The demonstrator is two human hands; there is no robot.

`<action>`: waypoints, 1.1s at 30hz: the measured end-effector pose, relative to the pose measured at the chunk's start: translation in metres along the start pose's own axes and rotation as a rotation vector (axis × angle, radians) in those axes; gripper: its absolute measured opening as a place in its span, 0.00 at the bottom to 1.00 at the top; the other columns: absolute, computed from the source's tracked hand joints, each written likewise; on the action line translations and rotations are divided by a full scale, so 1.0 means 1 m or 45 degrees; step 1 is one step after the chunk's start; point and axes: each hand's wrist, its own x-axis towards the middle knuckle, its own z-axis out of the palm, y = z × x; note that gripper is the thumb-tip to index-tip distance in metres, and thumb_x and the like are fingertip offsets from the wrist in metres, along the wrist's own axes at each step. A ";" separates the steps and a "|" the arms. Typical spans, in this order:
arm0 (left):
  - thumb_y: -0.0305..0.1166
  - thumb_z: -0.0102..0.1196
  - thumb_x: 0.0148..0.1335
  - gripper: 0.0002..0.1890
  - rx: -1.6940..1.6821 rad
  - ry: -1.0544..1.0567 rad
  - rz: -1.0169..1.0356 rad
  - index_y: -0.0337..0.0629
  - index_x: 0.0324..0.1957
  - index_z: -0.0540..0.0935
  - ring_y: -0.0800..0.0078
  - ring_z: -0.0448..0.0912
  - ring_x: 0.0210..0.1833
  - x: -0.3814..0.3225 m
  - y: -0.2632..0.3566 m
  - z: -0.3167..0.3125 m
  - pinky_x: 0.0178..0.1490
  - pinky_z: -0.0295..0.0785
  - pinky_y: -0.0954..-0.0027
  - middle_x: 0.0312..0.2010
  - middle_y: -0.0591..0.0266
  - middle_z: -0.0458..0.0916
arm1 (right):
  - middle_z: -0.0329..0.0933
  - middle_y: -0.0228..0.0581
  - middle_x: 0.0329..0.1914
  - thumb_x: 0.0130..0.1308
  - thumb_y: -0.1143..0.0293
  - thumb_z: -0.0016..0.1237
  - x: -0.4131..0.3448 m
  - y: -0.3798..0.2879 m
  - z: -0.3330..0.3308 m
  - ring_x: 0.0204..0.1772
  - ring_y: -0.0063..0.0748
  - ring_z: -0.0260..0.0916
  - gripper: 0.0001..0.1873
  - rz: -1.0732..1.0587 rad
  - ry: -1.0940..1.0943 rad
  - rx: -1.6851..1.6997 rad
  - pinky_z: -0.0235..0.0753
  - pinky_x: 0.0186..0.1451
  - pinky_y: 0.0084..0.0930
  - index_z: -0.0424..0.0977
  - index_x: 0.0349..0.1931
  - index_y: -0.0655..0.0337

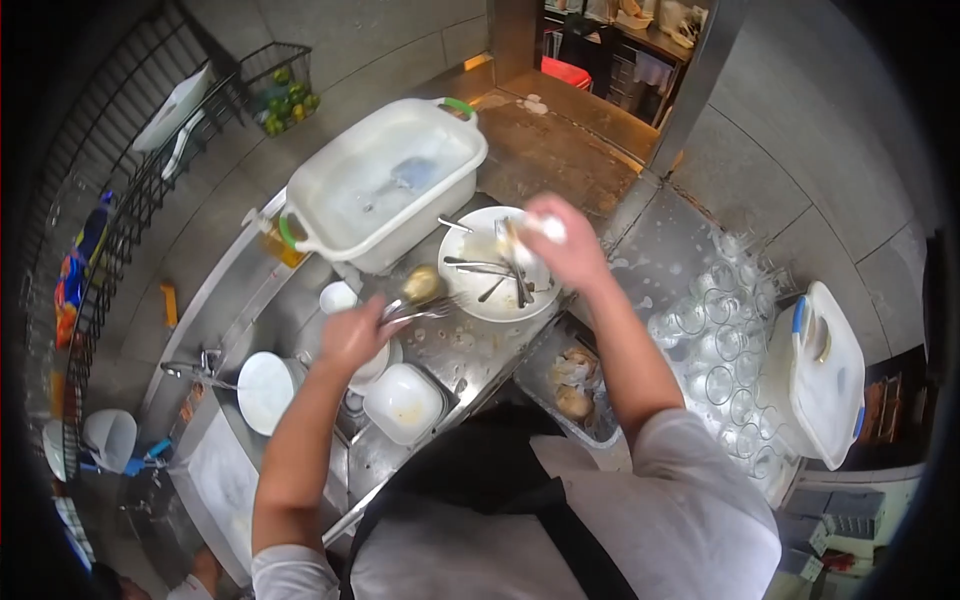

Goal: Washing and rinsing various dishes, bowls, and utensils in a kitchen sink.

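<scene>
My left hand grips a bunch of metal cutlery, with fork tines showing. A blurred, gold-toned rounded piece, perhaps a spoon bowl, sticks out beside them. Over the far right side of a round white plate, my right hand holds a blurred white wad, possibly a napkin. Several dirty knives and forks lie on that plate among food remains. Below the plate, a grey bin contains food scraps and crumpled paper.
A white tub of cloudy water stands behind the plate. Square white dishes and a white bowl sit near a running tap. Several glasses crowd the right counter beside a white container. Another person is at lower left.
</scene>
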 end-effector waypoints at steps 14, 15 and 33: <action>0.48 0.60 0.73 0.16 -1.849 -0.196 -1.024 0.53 0.34 0.71 0.84 0.59 0.14 -0.011 0.039 0.046 0.17 0.51 0.76 0.16 0.78 0.63 | 0.78 0.44 0.49 0.61 0.66 0.57 -0.126 0.049 0.008 0.57 0.54 0.73 0.17 -0.272 -0.060 -0.739 0.76 0.59 0.45 0.79 0.50 0.57; 0.48 0.60 0.72 0.16 -1.865 -0.204 -1.010 0.53 0.34 0.72 0.84 0.59 0.14 -0.010 0.042 0.054 0.17 0.52 0.76 0.16 0.78 0.62 | 0.79 0.44 0.50 0.61 0.67 0.56 -0.094 0.045 0.016 0.56 0.55 0.74 0.16 -0.352 0.014 -0.826 0.77 0.58 0.46 0.80 0.50 0.56; 0.52 0.51 0.76 0.21 -2.468 0.023 -1.364 0.57 0.28 0.65 0.82 0.53 0.14 -0.086 0.021 0.065 0.18 0.47 0.74 0.15 0.77 0.56 | 0.76 0.48 0.42 0.52 0.76 0.50 -0.151 0.022 0.091 0.45 0.50 0.77 0.12 -0.796 -0.192 -0.497 0.79 0.48 0.45 0.79 0.38 0.58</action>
